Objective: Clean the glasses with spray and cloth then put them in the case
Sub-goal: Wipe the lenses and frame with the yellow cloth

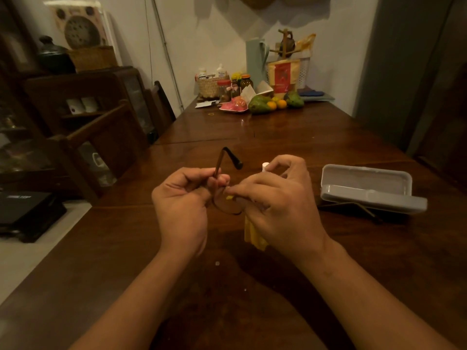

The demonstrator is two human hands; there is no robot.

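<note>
Over the middle of the wooden table (290, 137), my left hand (183, 205) grips the dark-framed glasses (228, 157) near the hinge, one temple arm sticking up. My right hand (278, 208) pinches a yellow cloth (254, 234) against the lens, the cloth's tail hanging below the palm. A white cap of the spray bottle (265, 165) peeks out behind my right fingers; the bottle's body is hidden. The grey glasses case (366, 189) lies open on the table to the right, apart from both hands.
Fruit (262, 103), jars, a woven basket (211, 87) and a red packet crowd the table's far end. A wooden chair (101, 145) and a dark cabinet stand left. A thin dark stand lies under the case.
</note>
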